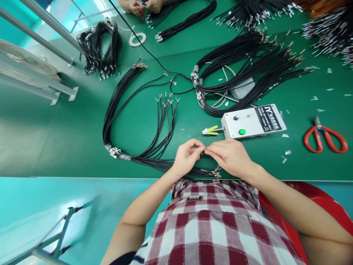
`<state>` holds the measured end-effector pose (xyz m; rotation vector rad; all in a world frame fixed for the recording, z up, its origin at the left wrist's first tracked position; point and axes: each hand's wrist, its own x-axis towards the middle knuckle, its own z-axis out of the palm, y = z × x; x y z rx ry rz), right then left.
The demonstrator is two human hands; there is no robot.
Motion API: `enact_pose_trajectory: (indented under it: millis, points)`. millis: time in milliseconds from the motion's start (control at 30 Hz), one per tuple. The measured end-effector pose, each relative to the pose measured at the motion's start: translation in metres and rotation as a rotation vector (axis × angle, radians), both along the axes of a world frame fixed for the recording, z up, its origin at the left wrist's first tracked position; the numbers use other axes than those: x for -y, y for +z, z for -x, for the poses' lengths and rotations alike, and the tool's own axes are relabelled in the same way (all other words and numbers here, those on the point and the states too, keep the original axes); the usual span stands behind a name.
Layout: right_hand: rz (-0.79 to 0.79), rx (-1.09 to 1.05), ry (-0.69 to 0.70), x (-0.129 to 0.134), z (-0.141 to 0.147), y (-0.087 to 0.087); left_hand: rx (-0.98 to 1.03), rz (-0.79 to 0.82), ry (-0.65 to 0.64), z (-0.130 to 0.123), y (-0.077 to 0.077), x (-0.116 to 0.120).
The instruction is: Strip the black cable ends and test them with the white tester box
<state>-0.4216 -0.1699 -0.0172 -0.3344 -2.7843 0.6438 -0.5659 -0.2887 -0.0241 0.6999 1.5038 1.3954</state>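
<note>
Close to the table's front edge, my left hand (187, 156) and my right hand (230, 156) meet fingertip to fingertip. Both are closed in a pinch on the stripped end of a black cable, of which only a tiny bit shows between them. The cable seems to belong to the bundle of black cables (149, 159) under my left hand, tied at its white connectors (114, 151). Some of its split ends fan out behind my left hand; others lie below my hands. Just beyond my right hand sits a white box machine (253, 121) with a yellow-and-white tip.
Red-handled pliers (319, 134) lie at the right. Behind the machine are more tied black cables (234, 73), with a coiled bundle (103, 48) and a tape roll (137, 39) at far left. A co-worker's hands (146, 6) work at the top edge. Metal rails (41, 73) stand left.
</note>
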Motion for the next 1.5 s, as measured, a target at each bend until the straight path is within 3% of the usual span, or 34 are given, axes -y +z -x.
enact_pose_trajectory:
  millis: [100, 267, 467, 733, 1100, 1367, 1500]
  points:
    - [-0.186, -0.021, -0.065, -0.001, -0.006, 0.003, -0.144, -0.015, 0.081, -0.003, -0.004, -0.002]
    - [-0.381, -0.046, -0.177, 0.005, -0.004, 0.006, 0.037, -0.014, 0.101, -0.003, -0.008, -0.01]
    - [-0.512, -0.13, -0.15, -0.002, 0.009, 0.006, 0.014, 0.009, 0.133, 0.005, -0.009, -0.015]
    - [-0.632, 0.11, -0.182, -0.03, 0.021, 0.003, 0.082, 0.017, 0.207, 0.02, -0.016, -0.03]
    - [-0.49, 0.085, -0.14, -0.046, 0.029, -0.001, 0.005, 0.058, 0.193, 0.029, -0.024, -0.046]
    - [-0.613, 0.148, -0.131, -0.044, 0.033, 0.0, -0.04, 0.099, 0.167, 0.029, -0.026, -0.054]
    - [-0.55, 0.079, -0.085, -0.045, 0.019, 0.01, -0.084, 0.122, 0.169, 0.028, -0.024, -0.054]
